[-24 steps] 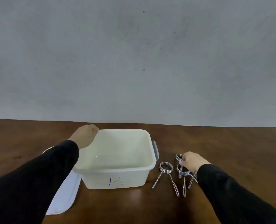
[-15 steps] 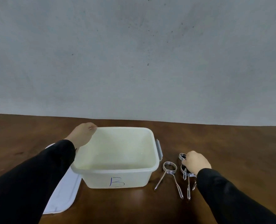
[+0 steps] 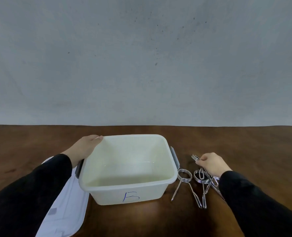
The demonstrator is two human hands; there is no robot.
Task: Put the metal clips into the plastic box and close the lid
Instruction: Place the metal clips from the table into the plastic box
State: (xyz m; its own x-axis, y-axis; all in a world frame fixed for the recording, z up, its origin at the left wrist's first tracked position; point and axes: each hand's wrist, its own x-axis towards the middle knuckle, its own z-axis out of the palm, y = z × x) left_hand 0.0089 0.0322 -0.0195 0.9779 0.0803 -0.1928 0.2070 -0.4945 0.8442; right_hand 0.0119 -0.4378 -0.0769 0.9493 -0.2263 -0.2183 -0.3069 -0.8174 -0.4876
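A white plastic box (image 3: 128,194) marked with a blue "B" stands open on the table, nothing visible inside it. My left hand (image 3: 85,147) grips its far left rim. Its white lid (image 3: 64,207) lies flat on the table at the box's left, partly under my left sleeve. Right of the box lie several metal clips. One clip (image 3: 184,177) rests alone nearest the box. My right hand (image 3: 212,164) is closed on another metal clip (image 3: 195,157), its coil sticking out past my fingers. More clips (image 3: 203,183) lie tangled under my wrist.
The brown wooden table (image 3: 261,151) runs to a grey wall behind. Grey latch handles sit on the box's left and right sides (image 3: 175,159).
My right hand has closed on a clip and raised its coil end off the pile. The view has tilted slightly; my left hand stays on the box rim.
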